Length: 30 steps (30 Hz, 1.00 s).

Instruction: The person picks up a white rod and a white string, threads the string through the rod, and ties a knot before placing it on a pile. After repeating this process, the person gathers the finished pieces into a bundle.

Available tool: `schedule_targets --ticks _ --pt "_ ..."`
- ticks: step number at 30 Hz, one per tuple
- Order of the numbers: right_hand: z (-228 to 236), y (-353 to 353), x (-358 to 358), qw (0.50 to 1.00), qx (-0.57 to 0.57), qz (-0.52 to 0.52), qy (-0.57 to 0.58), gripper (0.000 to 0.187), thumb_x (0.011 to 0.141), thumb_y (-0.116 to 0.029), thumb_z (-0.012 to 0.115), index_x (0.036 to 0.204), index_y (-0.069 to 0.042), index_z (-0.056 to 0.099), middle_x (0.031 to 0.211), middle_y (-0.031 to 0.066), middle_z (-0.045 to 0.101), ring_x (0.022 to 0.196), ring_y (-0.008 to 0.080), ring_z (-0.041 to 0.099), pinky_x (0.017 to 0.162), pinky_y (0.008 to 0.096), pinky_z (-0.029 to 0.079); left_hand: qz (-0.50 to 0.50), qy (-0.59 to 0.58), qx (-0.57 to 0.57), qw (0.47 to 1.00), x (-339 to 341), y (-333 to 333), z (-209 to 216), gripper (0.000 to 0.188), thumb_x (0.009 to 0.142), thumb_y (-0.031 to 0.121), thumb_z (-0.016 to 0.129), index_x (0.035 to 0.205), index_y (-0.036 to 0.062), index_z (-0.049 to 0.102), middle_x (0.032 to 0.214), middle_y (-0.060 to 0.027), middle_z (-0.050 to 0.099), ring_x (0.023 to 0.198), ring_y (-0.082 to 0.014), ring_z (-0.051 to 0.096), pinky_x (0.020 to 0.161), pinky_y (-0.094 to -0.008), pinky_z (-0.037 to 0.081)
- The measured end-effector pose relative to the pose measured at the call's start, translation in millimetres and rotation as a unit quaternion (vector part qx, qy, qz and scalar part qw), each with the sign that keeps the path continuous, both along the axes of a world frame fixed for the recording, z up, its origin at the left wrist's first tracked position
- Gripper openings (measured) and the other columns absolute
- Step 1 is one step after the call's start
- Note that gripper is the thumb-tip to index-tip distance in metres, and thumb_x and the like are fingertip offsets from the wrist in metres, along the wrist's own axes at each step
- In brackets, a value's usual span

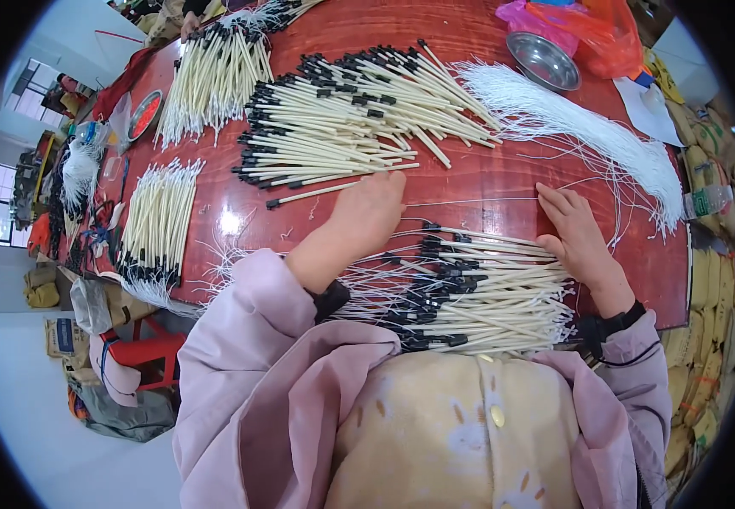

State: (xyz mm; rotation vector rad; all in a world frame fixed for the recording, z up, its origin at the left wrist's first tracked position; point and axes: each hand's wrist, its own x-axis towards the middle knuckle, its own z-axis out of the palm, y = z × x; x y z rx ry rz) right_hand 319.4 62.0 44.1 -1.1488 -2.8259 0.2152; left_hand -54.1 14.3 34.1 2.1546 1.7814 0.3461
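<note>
In the head view, the left hand [371,208] is curled on one stick [314,194], just on the near side of the big stick pile [325,127]. A white cord [469,202] runs from there to the right hand [577,233], fingers spread, its grip unclear. The corded sticks [503,293], nearer the person than that pile, look done; the pile itself, apparently uncorded, and the loose cords [584,131] to its right seem left to work through.
</note>
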Motion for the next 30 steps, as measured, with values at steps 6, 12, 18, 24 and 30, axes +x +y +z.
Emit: schedule_targets --ticks 6,12,18,24,30 --pt "0.0 4.5 -3.2 1.0 0.001 0.009 0.026 0.081 0.096 -0.06 0.05 0.135 0.011 0.055 0.151 0.0183 0.049 0.131 0.0387 0.046 0.114 0.0469 0.035 0.052 0.077 0.125 0.988 -39.1 -8.1 0.8 0.011 0.09 0.013 0.065 0.096 0.0046 0.06 0.096 -0.0161 0.065 0.089 -0.0368 0.066 0.076 -0.0466 0.054" --pt "0.2 2.1 -4.1 0.999 -0.012 -0.003 0.044 0.078 0.096 -0.057 0.053 0.134 0.011 0.056 0.15 0.0184 0.051 0.128 0.0376 0.048 0.113 0.045 0.036 0.009 0.142 0.182 0.973 -47.1 -9.1 -17.2 0.01 0.09 0.009 0.062 0.099 0.0056 0.059 0.094 -0.0146 0.064 0.086 -0.0353 0.065 0.077 -0.0439 0.054" --pt "1.9 1.8 -4.3 0.999 -0.017 -0.013 0.037 0.074 0.094 -0.052 0.058 0.133 0.011 0.057 0.149 0.0187 0.051 0.127 0.0378 0.048 0.111 0.0446 0.037 -0.042 0.137 0.143 0.979 -48.5 -14.8 0.9 0.012 0.09 0.007 0.06 0.102 0.0062 0.061 0.1 -0.0144 0.064 0.095 -0.0356 0.065 0.077 -0.0488 0.053" --pt "3.0 1.3 -9.8 0.999 -0.007 -0.015 0.039 0.071 0.092 -0.047 0.064 0.132 0.011 0.057 0.147 0.0191 0.053 0.126 0.0385 0.048 0.111 0.0451 0.038 0.022 -0.06 0.087 0.994 -57.6 -38.6 9.1 0.009 0.094 0.008 0.058 0.102 0.0033 0.059 0.097 -0.0188 0.065 0.093 -0.0414 0.064 0.078 -0.0499 0.05" --pt "3.8 -0.3 -9.2 0.999 0.002 -0.022 0.03 0.068 0.09 -0.043 0.067 0.131 0.01 0.059 0.144 0.0195 0.055 0.128 0.0387 0.048 0.111 0.0457 0.038 0.03 -0.089 0.039 0.995 -55.0 -45.4 2.4 0.008 0.094 0.006 0.06 0.099 -0.0005 0.058 0.094 -0.0209 0.065 0.091 -0.0422 0.063 0.078 -0.0465 0.05"
